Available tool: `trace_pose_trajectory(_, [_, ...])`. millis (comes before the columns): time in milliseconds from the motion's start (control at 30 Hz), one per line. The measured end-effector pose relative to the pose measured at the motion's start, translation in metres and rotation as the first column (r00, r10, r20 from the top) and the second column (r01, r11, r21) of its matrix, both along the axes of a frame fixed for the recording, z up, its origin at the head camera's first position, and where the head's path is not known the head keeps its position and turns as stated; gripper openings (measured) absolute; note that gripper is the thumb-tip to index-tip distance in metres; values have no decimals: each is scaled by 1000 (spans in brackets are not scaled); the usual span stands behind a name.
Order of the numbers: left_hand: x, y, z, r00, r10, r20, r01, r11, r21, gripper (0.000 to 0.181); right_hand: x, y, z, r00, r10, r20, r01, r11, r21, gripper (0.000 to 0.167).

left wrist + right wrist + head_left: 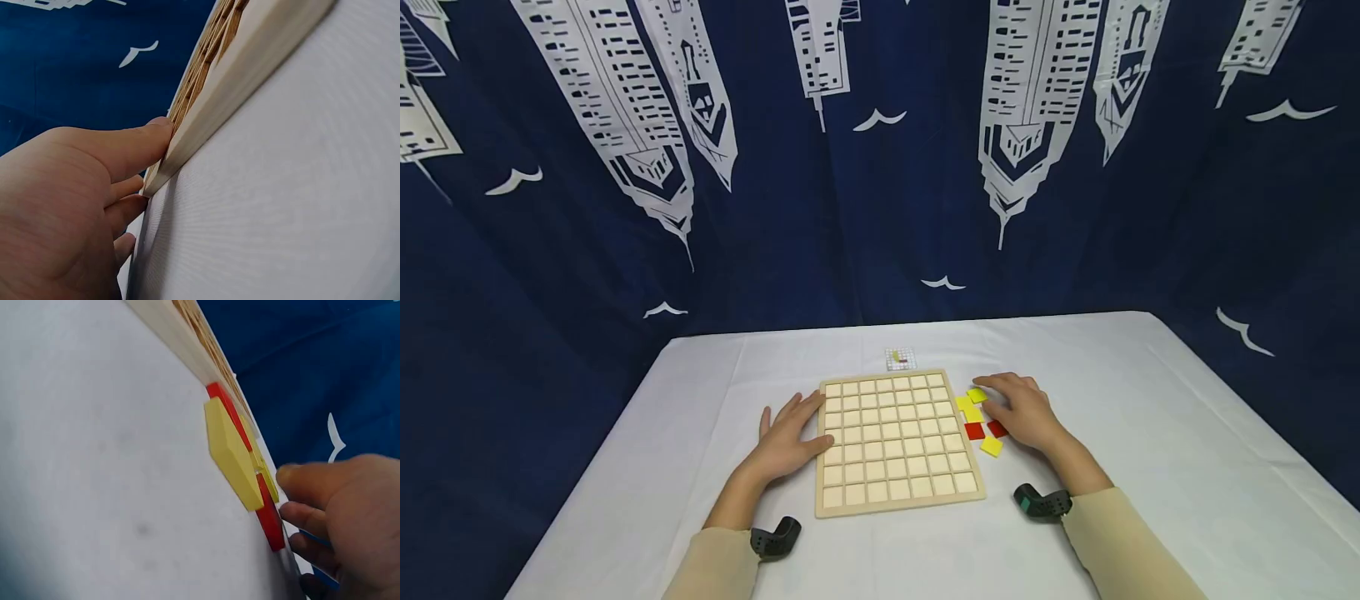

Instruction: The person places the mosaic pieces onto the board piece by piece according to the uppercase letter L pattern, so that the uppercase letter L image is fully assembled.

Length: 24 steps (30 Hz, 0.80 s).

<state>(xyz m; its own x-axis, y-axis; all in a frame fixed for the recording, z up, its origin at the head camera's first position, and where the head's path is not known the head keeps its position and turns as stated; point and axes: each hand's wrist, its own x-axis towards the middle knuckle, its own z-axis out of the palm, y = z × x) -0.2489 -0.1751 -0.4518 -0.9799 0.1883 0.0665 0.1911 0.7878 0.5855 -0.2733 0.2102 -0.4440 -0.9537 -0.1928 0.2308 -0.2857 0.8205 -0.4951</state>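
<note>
A square wooden grid board (pixel 895 498) lies on the white table. My left hand (pixel 786 442) rests at its left side in the head view, thumb on the frame and fingers along the edge. The left wrist view shows that thumb (pixel 147 140) against the board's rim (pixel 206 119). Right of the board, my right hand (pixel 1022 410) hovers over or touches a loose group of square tiles, fingers loosely bent. Among them are a red tile (pixel 974 431), a second red tile (pixel 270 519) beside the fingers, and a nearer yellow tile (pixel 231 453). Contact under the fingertips is hidden.
A small card (pixel 900 359) with a grid and coloured marks lies behind the board. White cloth (pixel 1150 400) covers the table. A dark blue curtain (pixel 850 208) with white building prints hangs behind it.
</note>
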Motion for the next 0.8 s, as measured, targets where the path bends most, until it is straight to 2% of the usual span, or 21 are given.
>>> trace_pose_trajectory(267, [0,0,1,1000,-12,9,12,1000,-28,73,-3,0,-6,998,-14,-53,14,1000,-11,31])
trace_pose_trajectory(533, [3,0,2,999,-30,15,31,998,-57,71,-4,2,-9,998,-34,-53,31,998,-53,21])
trace_pose_trajectory(800, [1,-2,0,999,-44,14,44,998,-44,71,-2,1,-8,996,-48,-81,44,998,-47,18])
